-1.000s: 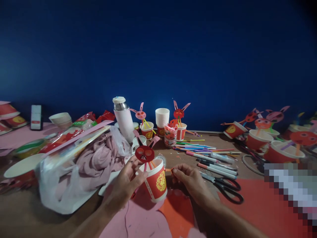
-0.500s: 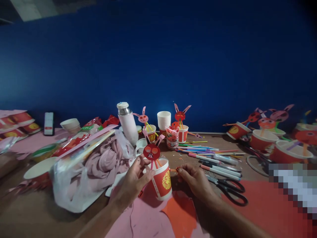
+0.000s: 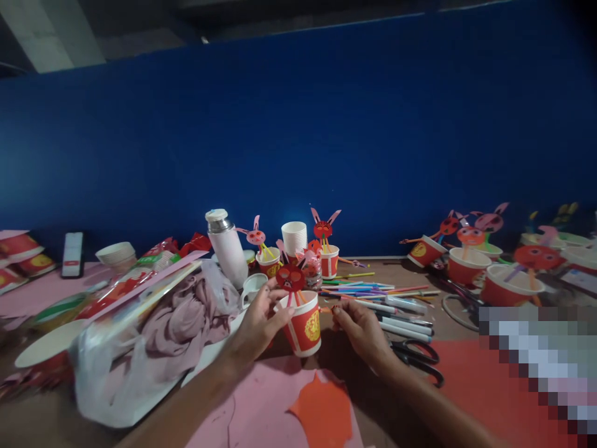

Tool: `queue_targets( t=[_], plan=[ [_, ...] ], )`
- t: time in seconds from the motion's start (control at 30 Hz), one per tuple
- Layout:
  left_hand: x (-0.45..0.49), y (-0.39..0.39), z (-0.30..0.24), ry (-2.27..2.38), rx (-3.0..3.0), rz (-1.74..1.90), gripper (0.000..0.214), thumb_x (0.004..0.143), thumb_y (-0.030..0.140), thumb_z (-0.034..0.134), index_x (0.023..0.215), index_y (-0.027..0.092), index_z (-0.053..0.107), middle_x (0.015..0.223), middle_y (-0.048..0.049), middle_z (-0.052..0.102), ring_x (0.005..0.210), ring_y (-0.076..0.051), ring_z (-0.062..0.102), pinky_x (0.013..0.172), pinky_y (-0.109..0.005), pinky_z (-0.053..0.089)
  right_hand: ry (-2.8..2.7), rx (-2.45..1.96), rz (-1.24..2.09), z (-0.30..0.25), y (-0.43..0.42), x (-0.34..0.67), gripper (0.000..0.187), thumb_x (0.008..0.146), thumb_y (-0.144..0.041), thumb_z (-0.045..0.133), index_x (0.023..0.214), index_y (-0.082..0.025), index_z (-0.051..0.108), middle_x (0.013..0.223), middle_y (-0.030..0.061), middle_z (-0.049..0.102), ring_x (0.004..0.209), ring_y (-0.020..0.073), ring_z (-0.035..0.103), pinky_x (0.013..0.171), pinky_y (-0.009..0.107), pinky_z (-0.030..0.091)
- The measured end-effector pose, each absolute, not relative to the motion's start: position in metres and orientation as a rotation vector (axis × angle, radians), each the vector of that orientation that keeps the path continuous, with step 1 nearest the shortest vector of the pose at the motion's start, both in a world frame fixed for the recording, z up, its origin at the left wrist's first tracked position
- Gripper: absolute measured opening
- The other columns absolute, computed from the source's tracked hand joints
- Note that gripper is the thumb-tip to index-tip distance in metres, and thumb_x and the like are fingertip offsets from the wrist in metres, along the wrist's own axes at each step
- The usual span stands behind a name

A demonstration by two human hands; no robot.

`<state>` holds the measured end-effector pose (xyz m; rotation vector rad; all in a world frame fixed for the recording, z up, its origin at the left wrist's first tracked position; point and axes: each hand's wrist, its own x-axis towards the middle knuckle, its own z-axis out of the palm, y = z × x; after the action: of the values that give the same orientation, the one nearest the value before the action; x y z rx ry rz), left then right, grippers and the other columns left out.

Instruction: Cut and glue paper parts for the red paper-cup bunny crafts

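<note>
The cup (image 3: 303, 339) stands between the 2 hands, just beyond the pink paper (image 3: 261, 398); whether its base touches the table (image 3: 338, 358) cannot be told. Much of it looks done: a red head (image 3: 290, 279) rises above the rim on thin supports (image 3: 301, 300), and an orange straw (image 3: 325, 310) juts from the right side. The left hand (image 3: 259, 320) grips the cup's left side, thumb in front and fingers partly hidden behind. The right hand (image 3: 357, 326) has its fingertips pinched on the straw's outer end, apparently the part being worked on. What else remains cannot be told.

Behind stand 2 similar figures, a pink rabbit (image 3: 256, 237) and a red rabbit (image 3: 323, 229), beside a cup stack (image 3: 295, 236); more headed cups (image 3: 469, 264) crowd the right. The brown table also bears orange paper (image 3: 324, 414), red paper (image 3: 466, 386), scissors (image 3: 417, 354), markers (image 3: 405, 326), loose straws (image 3: 359, 287), a plastic bag (image 3: 116, 373), a flask (image 3: 227, 252) and a phone (image 3: 73, 255). A plain blue wall (image 3: 298, 143) fills the back, with a dim grey structure (image 3: 135, 31) above it.
</note>
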<state>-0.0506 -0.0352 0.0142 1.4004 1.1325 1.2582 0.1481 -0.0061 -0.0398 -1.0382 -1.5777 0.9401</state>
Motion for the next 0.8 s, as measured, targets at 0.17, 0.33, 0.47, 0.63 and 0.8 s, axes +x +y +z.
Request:
queue_targets(
  t=[0.17, 0.33, 0.47, 0.63, 0.8],
  plan=[
    [-0.039, -0.013, 0.011, 1.024, 1.618, 1.265, 0.049, 0.069, 0.025, 0.061, 0.115, 0.017, 0.045, 0.110, -0.0110, 0.059, 0.110, -0.027, 0.051, 0.090, -0.038, 0.041, -1.551, -1.094, 0.886, -0.042, 0.005, 0.157, 0.022, 0.081, -0.037, 0.045, 0.071, -0.019, 0.051, 0.060, -0.0017, 0.053, 0.058, 0.0143, 0.050, 0.057, 0.025, 0.039],
    [-0.036, -0.001, 0.009, 0.994, 1.781, 1.230, 0.050, 0.066, 0.019, 0.061, 0.115, 0.016, 0.050, 0.123, -0.0111, 0.054, 0.123, -0.028, 0.040, 0.102, -0.039, 0.030, -1.588, -1.157, 0.797, -0.048, 0.011, 0.163, 0.020, 0.080, -0.035, 0.046, 0.072, -0.019, 0.053, 0.060, -0.0018, 0.053, 0.058, 0.0148, 0.049, 0.055, 0.025, 0.037],
    [-0.037, 0.002, 0.003, 0.970, 1.688, 1.157, 0.064, 0.067, 0.019, 0.060, 0.127, 0.017, 0.038, 0.128, -0.0126, 0.050, 0.116, -0.028, 0.047, 0.095, -0.041, 0.038, -1.628, -1.204, 0.739, -0.050, 0.013, 0.164, 0.019, 0.081, -0.034, 0.045, 0.074, -0.019, 0.055, 0.059, -0.0019, 0.054, 0.057, 0.0153, 0.049, 0.054, 0.025, 0.036],
    [-0.039, 0.004, -0.002, 1.021, 1.705, 1.121, 0.061, 0.069, 0.022, 0.060, 0.127, 0.017, 0.040, 0.128, -0.0116, 0.050, 0.110, -0.027, 0.052, 0.091, -0.037, 0.042, -1.688, -1.254, 0.676, -0.052, 0.014, 0.165, 0.020, 0.082, -0.033, 0.043, 0.074, -0.019, 0.055, 0.061, -0.0008, 0.056, 0.057, 0.0157, 0.051, 0.054, 0.025, 0.035],
    [-0.035, 0.004, -0.003, 1.010, 1.755, 1.112, 0.059, 0.069, 0.023, 0.062, 0.124, 0.014, 0.044, 0.121, -0.0107, 0.055, 0.106, -0.026, 0.054, 0.089, -0.035, 0.044, -1.734, -1.283, 0.598, -0.053, 0.012, 0.166, 0.023, 0.083, -0.035, 0.041, 0.077, -0.019, 0.056, 0.064, 0.0004, 0.059, 0.056, 0.0155, 0.051, 0.053, 0.024, 0.035]
  ],
)
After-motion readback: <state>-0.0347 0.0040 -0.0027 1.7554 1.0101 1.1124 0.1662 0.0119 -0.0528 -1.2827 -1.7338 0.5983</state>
